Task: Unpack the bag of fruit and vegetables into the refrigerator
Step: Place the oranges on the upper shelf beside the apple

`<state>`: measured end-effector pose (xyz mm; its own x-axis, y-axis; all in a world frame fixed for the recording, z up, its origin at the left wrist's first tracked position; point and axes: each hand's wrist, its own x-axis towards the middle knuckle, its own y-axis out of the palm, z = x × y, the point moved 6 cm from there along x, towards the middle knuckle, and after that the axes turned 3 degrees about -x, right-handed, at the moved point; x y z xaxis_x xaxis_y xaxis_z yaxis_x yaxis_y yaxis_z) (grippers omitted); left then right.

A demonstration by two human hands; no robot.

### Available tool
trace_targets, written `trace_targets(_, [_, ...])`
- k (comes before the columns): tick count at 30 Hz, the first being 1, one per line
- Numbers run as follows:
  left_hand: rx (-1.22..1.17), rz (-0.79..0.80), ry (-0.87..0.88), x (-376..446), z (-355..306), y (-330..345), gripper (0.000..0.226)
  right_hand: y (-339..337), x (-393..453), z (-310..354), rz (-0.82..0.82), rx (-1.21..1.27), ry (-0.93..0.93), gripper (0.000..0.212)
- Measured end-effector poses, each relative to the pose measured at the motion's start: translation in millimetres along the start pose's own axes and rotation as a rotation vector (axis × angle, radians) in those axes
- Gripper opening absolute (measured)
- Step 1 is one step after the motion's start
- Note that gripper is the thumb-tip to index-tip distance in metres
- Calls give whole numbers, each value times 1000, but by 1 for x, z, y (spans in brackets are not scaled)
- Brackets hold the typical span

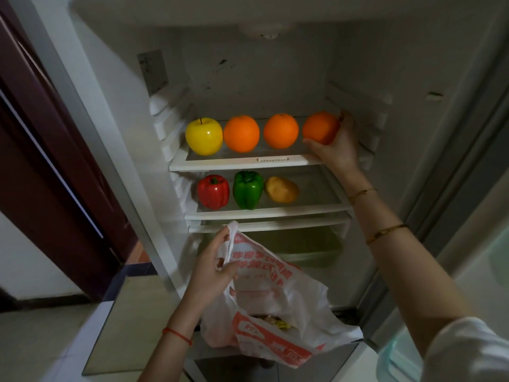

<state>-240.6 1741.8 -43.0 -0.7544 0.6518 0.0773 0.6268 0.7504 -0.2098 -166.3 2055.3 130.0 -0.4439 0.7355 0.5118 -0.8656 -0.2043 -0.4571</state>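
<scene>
The refrigerator stands open in front of me. My right hand (337,146) is closed around an orange (319,126) at the right end of the upper shelf (242,164). On that shelf, from the left, sit a yellow apple (203,136) and two more oranges (241,133) (281,130). The lower shelf (264,212) carries a red pepper (213,194), a green pepper (248,193) and a potato (281,189). My left hand (213,267) grips the handle of a white and red plastic bag (278,304), which hangs below the shelves with something yellowish inside.
A clear drawer (303,244) sits under the shelves. The dark red door frame (55,161) is on the left and the refrigerator door (468,244) on the right. A lower compartment top (132,321) juts out beneath the bag.
</scene>
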Motion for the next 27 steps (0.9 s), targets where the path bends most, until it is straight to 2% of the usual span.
trace_targets(4, [5, -12, 3, -4, 0, -3, 78, -13, -14, 6, -101, 31, -60, 92])
trace_targets(7, [-10, -19, -1, -8, 2, -5, 76, -20, -31, 13, -111, 66, -101, 83])
trace_targets(11, [-26, -31, 8, -15, 2, -8, 77, -29, -53, 25, -206, -5, -215, 65])
trace_targets(17, [7, -46, 26, -23, 2, -14, 76, -18, -43, 20, -85, -93, -138, 73])
trace_targets(23, [33, -33, 35, -27, 1, -15, 79, -11, -26, 13, -46, -137, -65, 84])
trace_targets(27, [16, -29, 23, -29, 2, -16, 81, -11, -23, 13, -49, -158, -68, 83])
